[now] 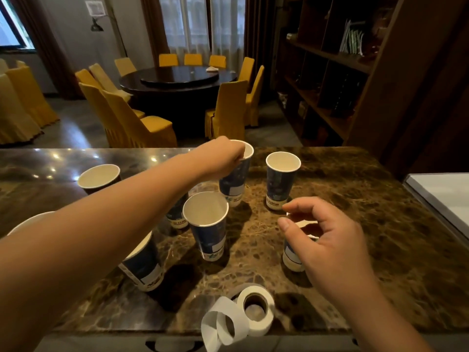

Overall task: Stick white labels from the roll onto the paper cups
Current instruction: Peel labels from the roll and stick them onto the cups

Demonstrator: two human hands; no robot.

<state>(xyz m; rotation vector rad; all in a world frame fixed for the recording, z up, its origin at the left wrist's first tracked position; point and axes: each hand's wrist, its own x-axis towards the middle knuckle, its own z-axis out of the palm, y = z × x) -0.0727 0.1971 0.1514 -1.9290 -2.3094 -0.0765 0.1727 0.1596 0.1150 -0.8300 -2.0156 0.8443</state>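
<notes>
Head view: I see my left hand [223, 154] pinching the far cup [236, 179] by its rim, my right hand [327, 240] spread loosely above another cup [291, 257], and the label roll [256, 311] near the surface [355, 250] edge.

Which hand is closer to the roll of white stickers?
The right hand. It hovers over a cup just beyond the label roll, which sits at the counter's near edge. The left hand is far across the counter, pinching the rim of a far cup.
</notes>
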